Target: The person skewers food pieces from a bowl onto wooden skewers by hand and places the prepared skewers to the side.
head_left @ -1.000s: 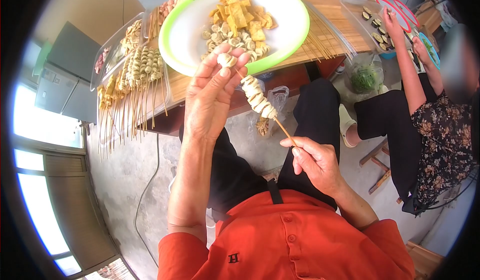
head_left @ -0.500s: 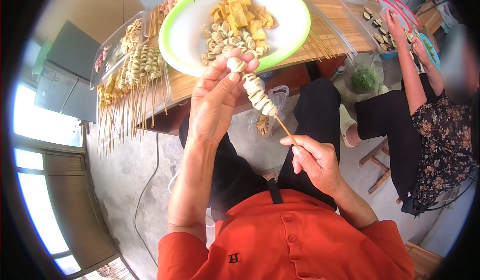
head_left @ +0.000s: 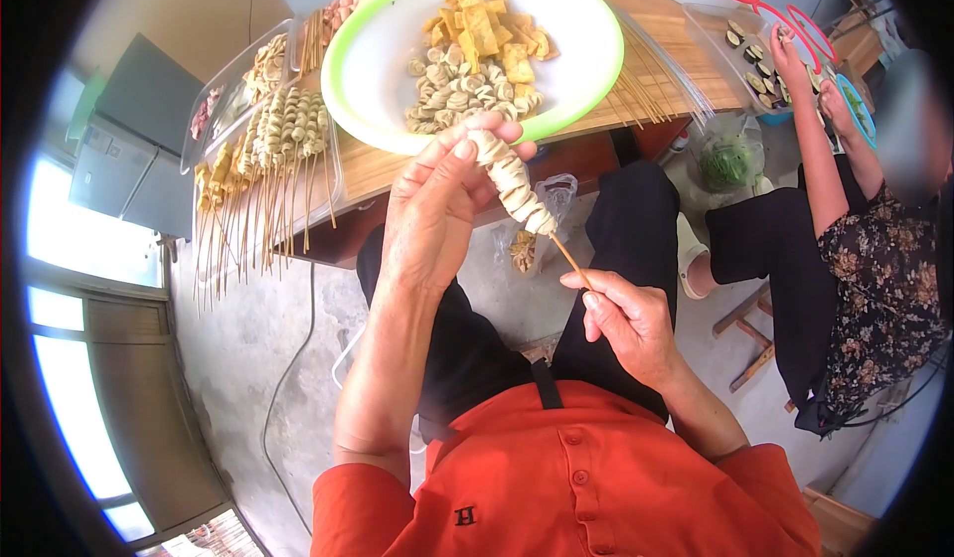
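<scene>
My right hand point(head_left: 633, 320) pinches the lower end of a thin wooden skewer point(head_left: 570, 256). Pale rolled food pieces point(head_left: 519, 191) sit tightly together on the skewer's upper part. My left hand point(head_left: 434, 199) has its fingers closed round the topmost piece, so the skewer's tip is hidden. Just beyond is a white bowl with a green rim point(head_left: 350, 110), holding loose pale rolls point(head_left: 462, 90) and yellow-brown flat pieces point(head_left: 479, 30).
Filled skewers point(head_left: 288, 130) lie in a clear tray at the table's left. Bare skewers point(head_left: 641, 70) lie right of the bowl. A person point(head_left: 884, 289) sits at the right, near a tray of dark-edged slices point(head_left: 752, 58). A bag of greens point(head_left: 725, 159) is below.
The top piece, earlier apart from the others near the tip, now touches the row on the skewer. My left hand has moved slightly right. The view has shifted a little.
</scene>
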{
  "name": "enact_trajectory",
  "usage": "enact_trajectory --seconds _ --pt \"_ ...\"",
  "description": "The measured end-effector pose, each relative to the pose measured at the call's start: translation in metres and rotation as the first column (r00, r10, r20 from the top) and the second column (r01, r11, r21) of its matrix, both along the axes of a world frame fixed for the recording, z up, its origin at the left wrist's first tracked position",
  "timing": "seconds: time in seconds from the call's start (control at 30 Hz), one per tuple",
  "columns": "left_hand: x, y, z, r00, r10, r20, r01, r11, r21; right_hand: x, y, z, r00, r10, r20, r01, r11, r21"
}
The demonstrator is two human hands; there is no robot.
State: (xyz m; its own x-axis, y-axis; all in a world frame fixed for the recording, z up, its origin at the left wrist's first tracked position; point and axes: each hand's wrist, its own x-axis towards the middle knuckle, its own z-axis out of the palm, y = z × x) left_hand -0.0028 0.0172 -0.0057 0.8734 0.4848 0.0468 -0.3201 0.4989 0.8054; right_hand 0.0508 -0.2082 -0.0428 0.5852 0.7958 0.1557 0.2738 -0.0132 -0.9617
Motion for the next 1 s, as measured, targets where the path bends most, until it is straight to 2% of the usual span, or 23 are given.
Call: enact_trajectory --seconds 0.5,0.57,0.7,0.77,0.8,0.87,1.0 --pt "-0.001 0.002 0.0 0.997 -0.047 -0.063 0.049 0.998 0.029 0.003 0.005 -0.002 0.998 0.037 -0.049 -0.035 0.999 0.031" --pt "0.001 -0.003 -0.001 0.999 -0.028 -0.026 0.028 1.0 0.0 0.003 0.006 0.001 0.987 0.037 -0.157 -0.034 0.999 0.021" --pt "0.001 -0.013 -0.016 0.998 0.005 0.067 -0.001 0.998 -0.057 0.002 0.01 0.003 0.966 0.039 -0.255 -0.031 0.999 0.037" --pt "0.001 -0.022 -0.018 0.996 -0.008 0.089 0.018 0.994 -0.107 0.001 0.014 0.004 0.91 0.071 -0.409 -0.065 0.997 0.03" --pt "0.001 -0.026 -0.019 0.993 -0.018 0.115 0.036 0.988 -0.152 -0.001 0.015 0.003 0.909 0.069 -0.411 -0.064 0.998 0.028" --pt "0.002 -0.033 -0.019 0.995 -0.016 0.101 0.03 0.989 -0.143 -0.005 0.021 0.002 0.875 0.09 -0.475 -0.063 0.995 0.073" --pt "-0.001 -0.04 -0.028 0.995 -0.021 0.094 0.038 0.982 -0.184 -0.008 0.027 0.006 0.842 0.094 -0.532 -0.081 0.996 0.047"
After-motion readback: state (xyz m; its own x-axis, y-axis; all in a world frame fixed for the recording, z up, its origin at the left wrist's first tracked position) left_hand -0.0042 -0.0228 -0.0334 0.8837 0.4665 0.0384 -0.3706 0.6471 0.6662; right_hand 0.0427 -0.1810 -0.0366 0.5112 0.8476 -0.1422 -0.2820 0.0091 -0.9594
